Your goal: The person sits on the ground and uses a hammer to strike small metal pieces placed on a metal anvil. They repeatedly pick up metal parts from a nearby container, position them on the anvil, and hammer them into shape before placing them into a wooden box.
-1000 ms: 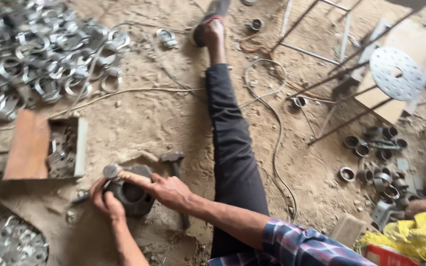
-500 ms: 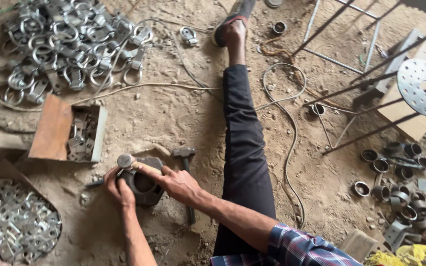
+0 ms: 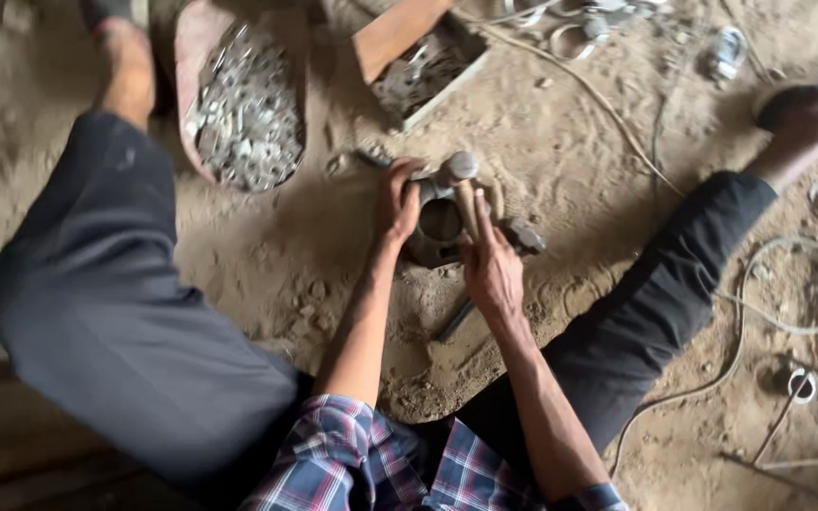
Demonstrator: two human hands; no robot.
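Here we see a person seated on the sandy floor, legs spread, with both hands close together on a grey metal ring clamp that sits on the floor between the knees. The left hand is closed on the clamp's left rim. The right hand wraps a pale wooden handle that rises over the clamp; its metal head lies just beyond the rim, though blur keeps us from telling whether it touches. A dark hammer head lies just beside the clamp on the right. Farther off, a rust-brown pan holds small shiny metal parts, and a wooden box holds more. A pale cable loops by the right leg.
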